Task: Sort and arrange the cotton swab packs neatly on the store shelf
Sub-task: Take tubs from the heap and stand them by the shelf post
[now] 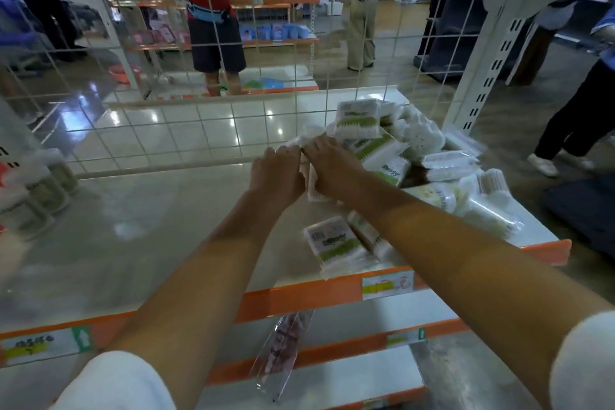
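On the white shelf [159,226], both hands' fingers [283,156] curl around one swab pack [311,190].

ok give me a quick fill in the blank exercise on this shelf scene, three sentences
1. Both hands, the left hand and the right hand, hold one ____ between them.
2. The jumbled pile of packs lies toward the ____ end of the shelf.
3. The shelf's front edge strip is coloured ____.

Missing words: pack; right; orange
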`<control>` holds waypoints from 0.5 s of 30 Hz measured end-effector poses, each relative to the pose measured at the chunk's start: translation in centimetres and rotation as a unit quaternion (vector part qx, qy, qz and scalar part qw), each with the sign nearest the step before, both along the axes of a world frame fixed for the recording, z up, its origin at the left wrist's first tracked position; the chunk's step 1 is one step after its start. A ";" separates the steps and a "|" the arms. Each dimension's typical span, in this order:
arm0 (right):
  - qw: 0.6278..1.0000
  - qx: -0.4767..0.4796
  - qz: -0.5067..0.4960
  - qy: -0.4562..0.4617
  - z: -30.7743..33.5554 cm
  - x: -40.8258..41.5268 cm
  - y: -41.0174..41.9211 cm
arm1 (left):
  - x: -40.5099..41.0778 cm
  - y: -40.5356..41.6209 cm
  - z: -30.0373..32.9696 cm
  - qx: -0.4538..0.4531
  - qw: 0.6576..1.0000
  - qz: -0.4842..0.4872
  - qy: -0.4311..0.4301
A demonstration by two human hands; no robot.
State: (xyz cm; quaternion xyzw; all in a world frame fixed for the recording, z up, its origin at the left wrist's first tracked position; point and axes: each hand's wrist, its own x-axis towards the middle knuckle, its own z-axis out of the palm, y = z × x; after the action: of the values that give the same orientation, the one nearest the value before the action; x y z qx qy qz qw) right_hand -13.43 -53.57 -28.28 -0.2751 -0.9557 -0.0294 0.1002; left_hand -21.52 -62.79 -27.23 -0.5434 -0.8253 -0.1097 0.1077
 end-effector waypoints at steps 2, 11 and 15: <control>1.000 0.002 -0.015 -0.022 0.0 0.0 0.2 | -0.4 0.1 -0.6 -0.014 1.000 0.005 0.009; 1.000 0.014 0.015 -0.019 1.2 1.5 -0.9 | -0.8 -0.9 -2.5 -0.014 1.000 -0.001 -0.020; 0.992 0.005 0.092 0.089 2.3 2.6 -2.0 | -1.2 -2.1 -1.6 0.030 0.999 -0.008 -0.035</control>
State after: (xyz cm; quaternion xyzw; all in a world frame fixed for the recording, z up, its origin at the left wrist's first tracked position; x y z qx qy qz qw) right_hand -10.79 -55.61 -25.95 -0.1874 -0.9640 -0.0003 0.1885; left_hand -22.69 -64.85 -28.81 -0.5425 -0.8205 -0.1540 0.0939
